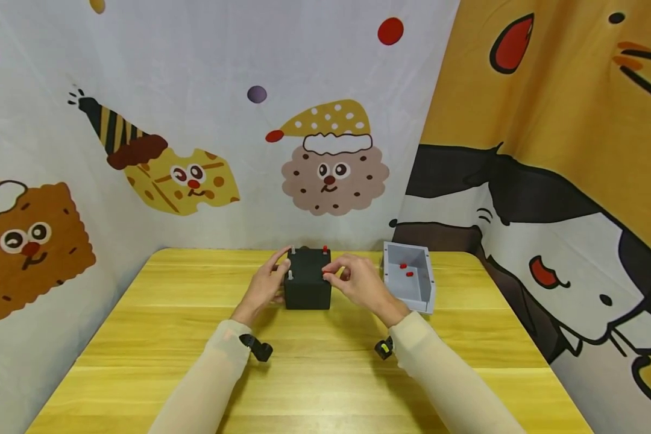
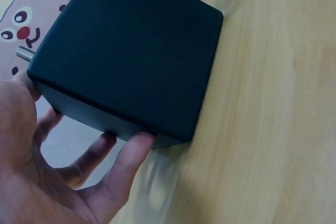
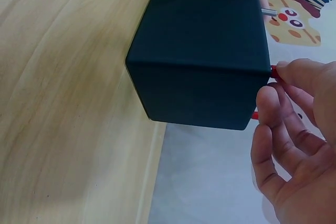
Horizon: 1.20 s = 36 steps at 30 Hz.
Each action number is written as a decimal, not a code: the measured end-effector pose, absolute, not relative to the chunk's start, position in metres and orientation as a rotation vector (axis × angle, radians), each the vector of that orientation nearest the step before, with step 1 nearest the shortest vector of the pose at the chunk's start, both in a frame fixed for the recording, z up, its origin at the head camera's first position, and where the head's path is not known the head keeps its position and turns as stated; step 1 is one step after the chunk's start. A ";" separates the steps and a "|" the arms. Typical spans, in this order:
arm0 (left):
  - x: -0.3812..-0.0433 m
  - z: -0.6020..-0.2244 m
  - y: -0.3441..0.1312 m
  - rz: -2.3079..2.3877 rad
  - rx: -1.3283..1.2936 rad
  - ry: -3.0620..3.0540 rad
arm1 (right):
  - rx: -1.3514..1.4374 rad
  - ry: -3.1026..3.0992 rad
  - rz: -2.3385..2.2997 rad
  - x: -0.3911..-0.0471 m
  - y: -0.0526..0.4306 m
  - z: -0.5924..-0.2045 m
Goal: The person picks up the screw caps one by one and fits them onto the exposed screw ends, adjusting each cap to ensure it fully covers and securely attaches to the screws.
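Observation:
A black box [image 1: 307,295] stands on the table, with bare metal studs on its left side, the near stud [image 1: 290,275] plainly visible. A red cap [image 1: 325,249] sits on its far right stud. At the near right corner, my right hand [image 1: 360,280] pinches another small red cap [image 3: 274,72] between thumb and fingertip, right at the box's top face. My left hand [image 1: 263,283] rests against the left side, its spread fingers touching the wall and its thumb near the top edge. The stud beneath the pinched cap is hidden.
To the right of the box stands a grey open tray [image 1: 431,274] with two loose red caps [image 1: 406,270] inside. The wooden table [image 1: 304,374] meets a printed cloth backdrop [image 1: 222,72] behind. Small dark cameras [image 1: 260,348] are strapped to both wrists.

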<state>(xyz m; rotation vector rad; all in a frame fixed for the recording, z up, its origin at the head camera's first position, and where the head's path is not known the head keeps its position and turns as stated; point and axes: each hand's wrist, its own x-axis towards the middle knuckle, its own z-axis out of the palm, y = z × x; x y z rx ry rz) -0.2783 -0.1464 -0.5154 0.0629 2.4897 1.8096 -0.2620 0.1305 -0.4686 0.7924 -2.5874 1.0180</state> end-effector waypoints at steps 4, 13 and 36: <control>-0.278 -0.515 -0.146 1.808 0.071 2.491 | 0.787 -2.594 1.012 -0.262 0.130 -0.468; -0.278 -0.512 -0.150 1.819 0.082 2.489 | 0.783 -2.620 1.014 -0.264 0.127 -0.470; -0.278 -0.516 -0.147 1.822 0.108 2.483 | 0.797 -2.642 0.976 -0.258 0.132 -0.472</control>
